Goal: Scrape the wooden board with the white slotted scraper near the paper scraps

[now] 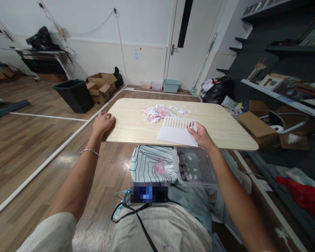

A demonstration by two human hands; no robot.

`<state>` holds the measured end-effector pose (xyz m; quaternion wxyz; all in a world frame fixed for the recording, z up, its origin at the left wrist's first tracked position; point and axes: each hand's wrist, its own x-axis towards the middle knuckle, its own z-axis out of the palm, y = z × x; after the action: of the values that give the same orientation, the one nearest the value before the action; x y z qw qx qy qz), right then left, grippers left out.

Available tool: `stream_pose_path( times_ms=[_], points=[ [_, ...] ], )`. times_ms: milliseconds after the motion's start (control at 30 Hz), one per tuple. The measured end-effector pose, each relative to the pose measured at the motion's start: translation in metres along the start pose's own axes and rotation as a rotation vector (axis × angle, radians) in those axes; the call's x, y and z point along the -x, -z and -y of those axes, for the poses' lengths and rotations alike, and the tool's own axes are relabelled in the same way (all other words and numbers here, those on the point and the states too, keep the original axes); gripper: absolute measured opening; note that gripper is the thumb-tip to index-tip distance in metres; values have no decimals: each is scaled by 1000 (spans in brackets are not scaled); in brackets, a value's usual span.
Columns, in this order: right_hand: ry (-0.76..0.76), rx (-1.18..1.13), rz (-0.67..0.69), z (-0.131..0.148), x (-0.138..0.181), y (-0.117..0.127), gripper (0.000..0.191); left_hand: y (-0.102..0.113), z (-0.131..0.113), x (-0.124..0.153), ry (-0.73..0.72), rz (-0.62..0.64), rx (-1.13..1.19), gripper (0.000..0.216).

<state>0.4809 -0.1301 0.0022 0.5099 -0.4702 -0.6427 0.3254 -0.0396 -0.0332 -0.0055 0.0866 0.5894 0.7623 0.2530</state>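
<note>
My right hand (201, 134) grips the right side of a flat white plastic scraper (177, 134) with a row of slots along its top. The scraper lies at the near edge of the pale wooden tabletop (220, 129). Just beyond it is a loose pile of small white paper scraps (154, 113), with pink powdery stains among them. My left hand (104, 122) is closed over the left edge of the tabletop, its fingertips partly hidden.
Below the near edge, a clear plastic bin (196, 178) holds several paper scraps beside a black-lined white cloth (147, 164) with a pink stain. A black bin (73, 96) and cardboard boxes (102, 85) stand at the left. An open carton (257, 126) sits on the right.
</note>
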Motion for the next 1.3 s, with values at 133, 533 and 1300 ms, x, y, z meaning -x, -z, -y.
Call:
stream_pose_path(
  times_ms=[133,533,1300],
  points=[
    [-52,-49,-70,0,1,0,43,0,-1,0,-4,-1,7,47],
    [35,64,-69,9,1,4,28,-1,0,-3,18,-2,27,48],
    [-140,-110,-91,6,3,7,34,4,-4,-1,30,28,-21,46]
  ],
)
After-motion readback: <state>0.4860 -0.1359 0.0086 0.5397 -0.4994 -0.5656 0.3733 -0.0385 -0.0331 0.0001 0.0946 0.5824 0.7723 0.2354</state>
